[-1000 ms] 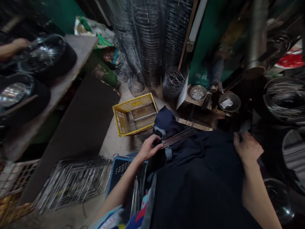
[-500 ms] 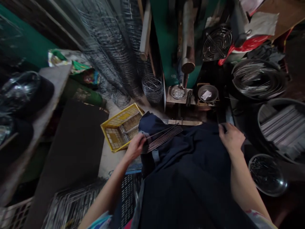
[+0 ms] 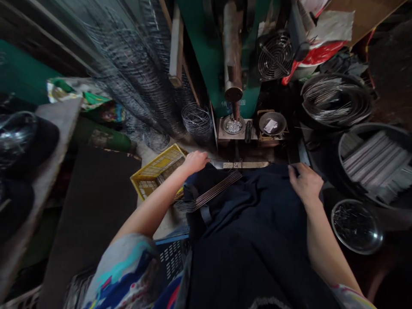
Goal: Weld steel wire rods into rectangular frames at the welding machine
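Observation:
A dark blue apron spreads over my lap. My left hand is closed at its far left corner, beside the yellow crate; its fingertips are partly hidden. At the far right edge, my right hand pinches the cloth between thumb and fingers. A bundle of thin metal rods lies slanted on the apron between my hands, its lower left end near the crate, and neither hand touches it.
Ahead stands a green machine with a metal ram above a dish of small silvery parts. The yellow crate is at left. On the right are a tub of metal strips and a bowl of small parts. Wire-ring stacks rise behind.
My left hand has left the rods and moved forward to the apron's far left corner. The rods stay on the cloth. My right hand keeps its place on the apron; the view has shifted slightly.

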A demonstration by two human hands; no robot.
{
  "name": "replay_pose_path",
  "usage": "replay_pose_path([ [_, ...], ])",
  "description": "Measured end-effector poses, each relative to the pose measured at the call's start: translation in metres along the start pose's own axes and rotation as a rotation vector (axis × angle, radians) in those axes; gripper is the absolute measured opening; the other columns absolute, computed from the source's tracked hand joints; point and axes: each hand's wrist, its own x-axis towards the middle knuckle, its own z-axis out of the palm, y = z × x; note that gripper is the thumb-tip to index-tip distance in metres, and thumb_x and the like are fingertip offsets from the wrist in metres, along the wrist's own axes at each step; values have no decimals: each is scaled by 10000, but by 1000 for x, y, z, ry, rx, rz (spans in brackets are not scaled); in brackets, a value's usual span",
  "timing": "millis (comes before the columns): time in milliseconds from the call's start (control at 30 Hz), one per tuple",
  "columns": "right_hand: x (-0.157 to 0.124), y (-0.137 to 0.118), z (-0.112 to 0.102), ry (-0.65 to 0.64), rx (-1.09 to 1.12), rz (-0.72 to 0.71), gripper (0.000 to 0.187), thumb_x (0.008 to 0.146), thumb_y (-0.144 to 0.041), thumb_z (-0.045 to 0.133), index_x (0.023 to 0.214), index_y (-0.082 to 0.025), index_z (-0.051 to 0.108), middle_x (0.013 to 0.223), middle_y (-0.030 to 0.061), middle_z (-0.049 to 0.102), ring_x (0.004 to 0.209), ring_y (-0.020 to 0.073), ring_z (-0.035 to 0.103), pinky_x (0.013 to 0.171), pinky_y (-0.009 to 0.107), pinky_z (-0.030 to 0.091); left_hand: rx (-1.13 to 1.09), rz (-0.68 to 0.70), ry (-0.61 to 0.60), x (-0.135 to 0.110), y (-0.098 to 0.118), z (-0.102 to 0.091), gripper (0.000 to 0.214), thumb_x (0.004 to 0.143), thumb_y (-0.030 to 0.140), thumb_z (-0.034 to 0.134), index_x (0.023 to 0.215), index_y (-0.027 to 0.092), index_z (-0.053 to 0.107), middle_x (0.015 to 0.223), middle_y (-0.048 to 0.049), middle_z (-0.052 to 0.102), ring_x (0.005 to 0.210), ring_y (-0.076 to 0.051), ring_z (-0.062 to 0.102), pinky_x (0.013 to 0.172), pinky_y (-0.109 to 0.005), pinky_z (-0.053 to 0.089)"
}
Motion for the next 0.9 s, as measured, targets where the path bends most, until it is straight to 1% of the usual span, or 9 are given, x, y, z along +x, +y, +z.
replay_pose_path([
  [100, 1, 5, 1, -4, -44, 1, 318, 937, -411, 477, 966, -171, 684, 871, 84, 670, 727, 179, 562, 555, 274, 229, -66, 28, -53, -14, -24, 4, 256, 888, 339, 523, 852, 167, 710, 841, -107, 720, 838, -244, 660, 793, -317, 465],
  [200, 3, 7, 4, 13, -94, 8, 315, 920, -430, 505, 953, -175, 687, 854, 86, 674, 704, 180, 548, 534, 279, 211, -118, -11, -40, -40, -54, 10, 249, 913, 313, 486, 930, 199, 706, 908, -50, 731, 855, -191, 655, 797, -260, 455],
  [333, 4, 1, 6, 22, -138, -2, 327, 910, -457, 512, 936, -182, 688, 836, 85, 679, 654, 175, 519, 511, 284, 179, -62, -199, 87, -57, -84, 19, 362, 970, 321, 351, 1017, 142, 662, 971, -146, 712, 922, -257, 647, 823, -332, 434],
  [467, 5, -6, 11, 1, -150, -14, 340, 917, -470, 497, 955, -194, 690, 864, 77, 688, 640, 167, 504, 511, 286, 161, 11, -304, 140, -39, -94, 25, 397, 989, 344, 309, 1065, 122, 630, 980, -191, 700, 924, -274, 646, 810, -343, 420],
  [600, 5, -12, 10, 1, -168, -4, 355, 922, -457, 493, 966, -166, 692, 847, 102, 686, 672, 189, 541, 519, 287, 192, 29, -225, 119, -11, -77, 20, 315, 966, 324, 380, 1044, 150, 630, 946, -156, 712, 883, -251, 656, 738, -298, 420],
  [667, 4, -15, 0, -14, -100, -3, 358, 925, -438, 488, 964, -143, 688, 865, 115, 690, 722, 202, 575, 546, 278, 265, 15, -135, 128, 0, -60, 12, 282, 949, 285, 385, 994, 160, 635, 903, -147, 713, 855, -257, 659, 702, -297, 417],
  [733, 6, -13, -11, -36, 78, -9, 352, 945, -409, 453, 951, -142, 683, 901, 103, 699, 778, 194, 608, 639, 258, 370, -13, -33, 165, 14, -41, 4, 274, 933, 256, 375, 941, 161, 632, 860, -151, 705, 826, -274, 658, 685, -313, 418],
  [800, 13, 1, -16, -38, 192, 73, 390, 975, -422, 384, 963, -163, 674, 899, 78, 701, 786, 184, 622, 704, 247, 417, -25, 110, 248, 30, -17, -2, 289, 933, 311, 370, 927, 191, 632, 861, -131, 699, 788, -274, 655, 660, -322, 422],
  [900, 29, 52, -19, 15, 123, 269, 407, 987, -442, 353, 1032, -173, 656, 943, 76, 702, 853, 191, 632, 781, 250, 431, -62, 368, 320, 36, 32, -17, 290, 911, 311, 388, 919, 227, 665, 805, -106, 682, 725, -265, 647, 642, -345, 440],
])
